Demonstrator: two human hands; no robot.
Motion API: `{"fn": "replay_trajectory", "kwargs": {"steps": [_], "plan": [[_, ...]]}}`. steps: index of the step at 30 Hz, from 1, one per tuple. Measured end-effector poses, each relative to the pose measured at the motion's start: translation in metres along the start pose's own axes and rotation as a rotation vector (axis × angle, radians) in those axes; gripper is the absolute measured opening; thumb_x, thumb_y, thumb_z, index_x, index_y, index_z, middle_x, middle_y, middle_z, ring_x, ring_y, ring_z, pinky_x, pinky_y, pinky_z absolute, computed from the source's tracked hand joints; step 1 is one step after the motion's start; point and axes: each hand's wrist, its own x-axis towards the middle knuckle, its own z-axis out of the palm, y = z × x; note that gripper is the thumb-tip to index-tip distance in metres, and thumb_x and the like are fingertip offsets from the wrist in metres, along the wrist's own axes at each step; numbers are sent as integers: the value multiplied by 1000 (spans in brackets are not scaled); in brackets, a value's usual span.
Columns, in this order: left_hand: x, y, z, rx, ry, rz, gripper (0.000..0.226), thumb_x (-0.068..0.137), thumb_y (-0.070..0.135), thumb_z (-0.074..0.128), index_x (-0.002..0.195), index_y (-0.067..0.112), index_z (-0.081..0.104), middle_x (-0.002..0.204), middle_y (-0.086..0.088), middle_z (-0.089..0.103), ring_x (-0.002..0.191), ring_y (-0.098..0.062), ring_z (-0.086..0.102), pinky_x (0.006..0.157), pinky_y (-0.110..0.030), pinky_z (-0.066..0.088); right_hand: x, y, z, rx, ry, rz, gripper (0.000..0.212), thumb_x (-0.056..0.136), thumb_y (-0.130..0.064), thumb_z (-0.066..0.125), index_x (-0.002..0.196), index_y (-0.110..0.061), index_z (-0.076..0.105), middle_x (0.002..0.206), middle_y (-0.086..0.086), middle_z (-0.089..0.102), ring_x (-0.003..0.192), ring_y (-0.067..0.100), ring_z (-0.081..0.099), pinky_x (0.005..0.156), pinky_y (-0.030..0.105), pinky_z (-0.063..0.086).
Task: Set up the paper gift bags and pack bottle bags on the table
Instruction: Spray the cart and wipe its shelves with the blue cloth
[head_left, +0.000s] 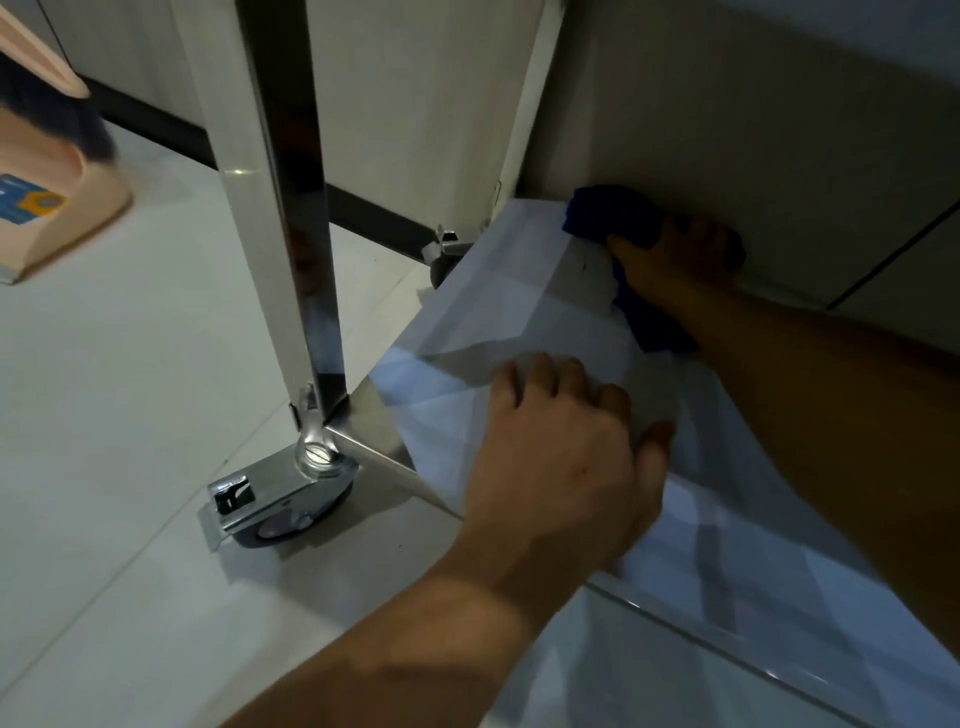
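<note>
The right hand (680, 265) held a blue cloth (613, 213) in its grip; the left hand (566, 447) pressed flat, fingers wide, on white paper (493, 291) that could crease under the weight.

Flattened paper bags (519, 322) on low shelf (374, 431), centre frame; cloth (613, 213) behind them, upper right; castor (280, 509) lower left; dustpan (47, 208) far left.

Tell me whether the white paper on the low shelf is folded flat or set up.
Flat. The white paper lies spread on the shelf, creases showing, under the left hand. The right hand grips something blue.
</note>
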Motion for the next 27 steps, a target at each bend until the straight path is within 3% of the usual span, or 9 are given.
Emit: {"fn": "replay_trajectory", "kwargs": {"steps": [4,9,15,18,22,27], "plan": [[0,-1,-3,-7,-9,17,58,100,58,25,117,23,67,133,-10,60,130,-31,46,114,-52,28,-5,1,-4,4,-13,-26,86,93,-74,36,160,-23,17,165,13,12,151,36,9,121,57,10],[0,-2,-2,-2,27,21,54,98,54,25,108,23,67,118,-7,64,115,-27,53,104,-48,37,-39,14,-3,79,-11,-110,80,94,-70,40,160,-30,18,166,10,11,151,36,8,121,55,15],[1,-4,0,-62,178,24,40,98,43,38,114,18,65,110,-7,67,102,-28,59,89,-44,45,-126,36,-2,158,-37,-232,74,88,-69,37,152,-34,33,156,11,32,141,35,30,113,51,32],[-2,-4,-3,-91,244,65,31,96,34,42,106,17,66,106,-7,68,97,-27,60,84,-42,45,-190,47,-8,113,-70,-242,69,95,-61,39,156,-36,20,163,7,15,149,30,15,119,50,22],[-10,0,-9,-70,305,29,17,90,23,51,88,10,62,85,-11,62,79,-28,54,71,-36,37,-264,76,-17,168,12,-346,63,89,-58,45,148,-37,35,152,7,34,140,28,30,110,52,36],[-17,16,-13,-79,299,-19,29,98,32,51,74,15,54,69,-7,55,67,-28,53,67,-39,44,-305,120,-31,111,-28,-377,61,94,-62,42,150,-40,29,149,-2,32,138,20,29,115,46,30]]}}
